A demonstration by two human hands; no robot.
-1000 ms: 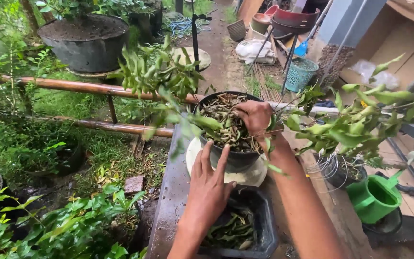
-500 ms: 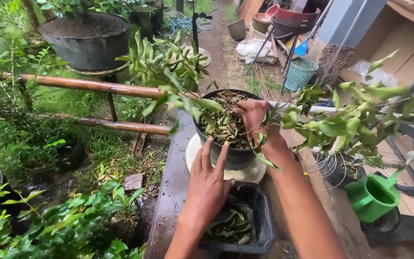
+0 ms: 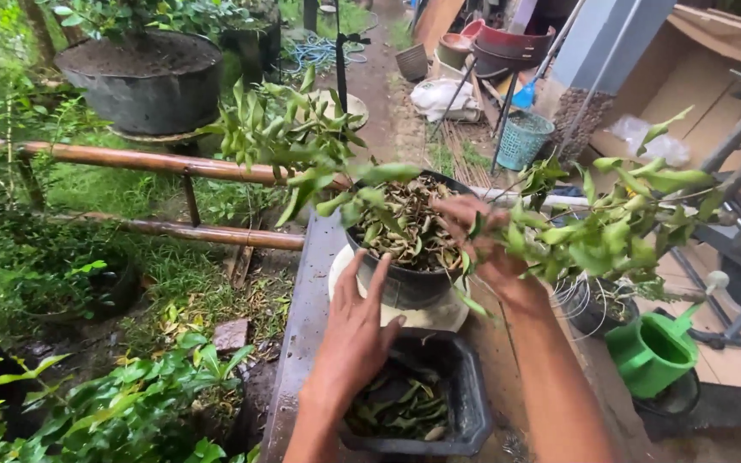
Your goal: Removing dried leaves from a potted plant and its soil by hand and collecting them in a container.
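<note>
Head view, only view. My left hand is flat and open against the near wall of the black pot, fingers spread, bracing it so it stays put on the pale saucer. No grip, just pressing. My right hand is over the pot's far right rim, reaching into the dry leaf litter on top of the soil; it's motion-blurred and partly behind leaves, so I cannot tell if the fingers are closed on anything. Hands are apart, one on each side of the pot.

Pot sits on the saucer at the far end of a wet dark tabletop. Leafy green branches spread left and right from the pot, the right ones draping over my right forearm.

Just in front of the pot, near my left wrist, a black rectangular tray holds loose leaves, set close so it's right under the hands.

Right of the tabletop: green watering can on the floor. Left: bamboo rails, grass, big dark tub planter.
</note>
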